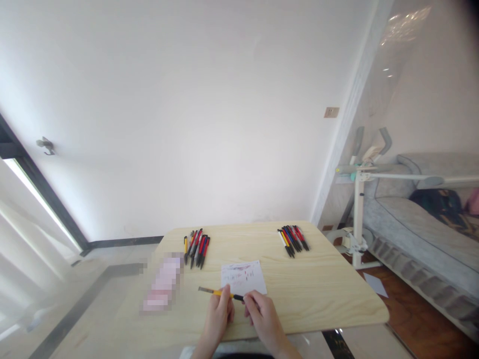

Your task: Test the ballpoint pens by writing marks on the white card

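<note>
A yellow pen (216,292) with a grey end and a black grip lies crosswise above the near part of the table. Its yellow barrel is pinched between the thumb and fingers of my left hand (220,310). At the black end on the right, the fingers of my right hand (262,311) are closed on the tip; whether a small part is between them is hidden. Just beyond my hands lies a white sheet of paper (247,281) with dark and red scribbles.
Several pens of mixed colours (195,248) lie in a group at the table's left, and another pen group (293,239) at the far right. The wooden table (318,284) stands against a white wall. A blurred pink patch (162,284) covers the left edge. Exercise equipment (359,214) stands at right.
</note>
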A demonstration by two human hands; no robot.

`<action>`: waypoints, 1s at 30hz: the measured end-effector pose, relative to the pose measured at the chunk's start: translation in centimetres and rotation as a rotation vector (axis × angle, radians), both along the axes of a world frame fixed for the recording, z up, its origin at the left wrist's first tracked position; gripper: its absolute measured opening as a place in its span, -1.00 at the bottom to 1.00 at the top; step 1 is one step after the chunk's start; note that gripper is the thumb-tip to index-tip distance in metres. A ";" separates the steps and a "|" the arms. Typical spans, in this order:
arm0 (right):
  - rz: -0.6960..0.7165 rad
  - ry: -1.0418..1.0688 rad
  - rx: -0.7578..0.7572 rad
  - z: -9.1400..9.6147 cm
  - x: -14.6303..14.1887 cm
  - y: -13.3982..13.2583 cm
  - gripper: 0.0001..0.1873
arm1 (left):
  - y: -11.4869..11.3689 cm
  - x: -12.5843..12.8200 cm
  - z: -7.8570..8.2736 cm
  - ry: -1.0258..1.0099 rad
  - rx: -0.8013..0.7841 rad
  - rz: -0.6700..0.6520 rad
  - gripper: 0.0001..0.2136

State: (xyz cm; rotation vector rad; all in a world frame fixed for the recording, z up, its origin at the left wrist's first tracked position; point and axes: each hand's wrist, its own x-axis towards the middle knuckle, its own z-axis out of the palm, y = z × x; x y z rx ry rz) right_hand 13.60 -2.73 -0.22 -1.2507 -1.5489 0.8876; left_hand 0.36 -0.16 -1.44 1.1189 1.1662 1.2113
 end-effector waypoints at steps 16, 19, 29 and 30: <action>0.006 0.112 0.008 -1.1 0.1 0.3 -0.82 | 0.0 0.0 0.3 0.012 0.003 -0.002 -0.52; -0.002 0.113 0.020 -1.1 0.1 0.4 -0.83 | 0.0 0.0 0.1 0.011 -0.003 0.001 -0.52; -0.045 0.134 0.040 -1.6 -0.1 0.7 -0.90 | 0.1 0.0 0.0 0.032 0.005 -0.001 -0.51; -0.060 0.147 0.036 -1.7 -0.1 0.7 -0.89 | 0.1 0.0 0.0 0.028 0.001 0.002 -0.51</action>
